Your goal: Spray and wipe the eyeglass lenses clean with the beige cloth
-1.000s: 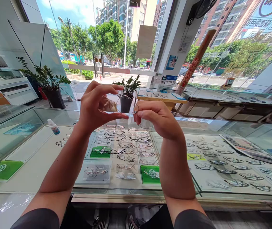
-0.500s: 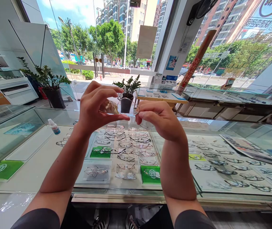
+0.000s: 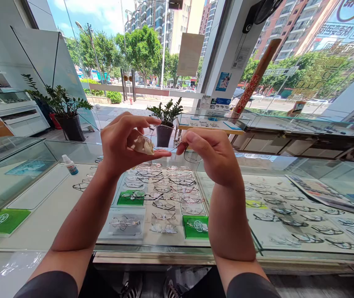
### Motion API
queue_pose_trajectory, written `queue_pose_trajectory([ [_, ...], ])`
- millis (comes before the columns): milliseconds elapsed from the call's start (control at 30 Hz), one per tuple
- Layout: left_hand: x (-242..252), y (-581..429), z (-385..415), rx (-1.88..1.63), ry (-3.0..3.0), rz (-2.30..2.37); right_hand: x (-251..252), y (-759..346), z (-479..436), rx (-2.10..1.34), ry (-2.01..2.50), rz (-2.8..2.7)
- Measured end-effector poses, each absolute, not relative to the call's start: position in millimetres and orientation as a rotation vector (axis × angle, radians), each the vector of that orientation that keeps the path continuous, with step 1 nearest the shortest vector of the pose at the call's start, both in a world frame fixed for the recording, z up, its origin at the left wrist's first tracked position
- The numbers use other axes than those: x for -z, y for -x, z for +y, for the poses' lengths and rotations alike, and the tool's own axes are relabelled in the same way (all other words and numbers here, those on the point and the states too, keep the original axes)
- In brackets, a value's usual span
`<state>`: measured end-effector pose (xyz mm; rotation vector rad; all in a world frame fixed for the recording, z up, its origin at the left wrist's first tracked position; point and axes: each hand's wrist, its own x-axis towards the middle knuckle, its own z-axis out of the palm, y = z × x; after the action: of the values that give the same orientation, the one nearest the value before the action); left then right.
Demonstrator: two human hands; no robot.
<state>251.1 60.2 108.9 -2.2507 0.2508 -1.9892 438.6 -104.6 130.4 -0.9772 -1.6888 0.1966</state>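
Note:
Thin-rimmed eyeglasses (image 3: 192, 156) are held up between my hands, above the glass display counter. My right hand (image 3: 216, 155) pinches their frame with thumb and forefinger near the middle, and one round lens hangs below those fingers. Around the other lens, my left hand (image 3: 118, 142) has its thumb below and forefinger above; whether both touch the rim I cannot tell. A crumpled pale cloth (image 3: 142, 145) is tucked in my left palm under the curled fingers.
Below the hands, the glass display counter (image 3: 152, 249) holds rows of eyeglasses (image 3: 163, 216) and green cards (image 3: 5, 220). A small spray bottle (image 3: 70, 164) is at the left. A magazine (image 3: 316, 190) lies right. Potted plants (image 3: 163, 134) stand beyond, before the window.
My right hand has turned, its thumb now higher, and the hanging lens shows more clearly. My left hand has shifted slightly down and left, with more of the cloth visible.

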Motion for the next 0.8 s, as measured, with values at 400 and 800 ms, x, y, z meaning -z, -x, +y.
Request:
queue_pose_trajectory([
  [400, -106.4, -248.2, 57.3, 2.269, 2.187, 0.077, -127.9, -433.5, -105.8, 0.023, 0.818, -1.521],
  [800, -118.9, -238.7, 47.5, 2.4, 2.122, 0.031, -124.0, -431.1, -95.8, 0.213, 0.839, -1.479],
])
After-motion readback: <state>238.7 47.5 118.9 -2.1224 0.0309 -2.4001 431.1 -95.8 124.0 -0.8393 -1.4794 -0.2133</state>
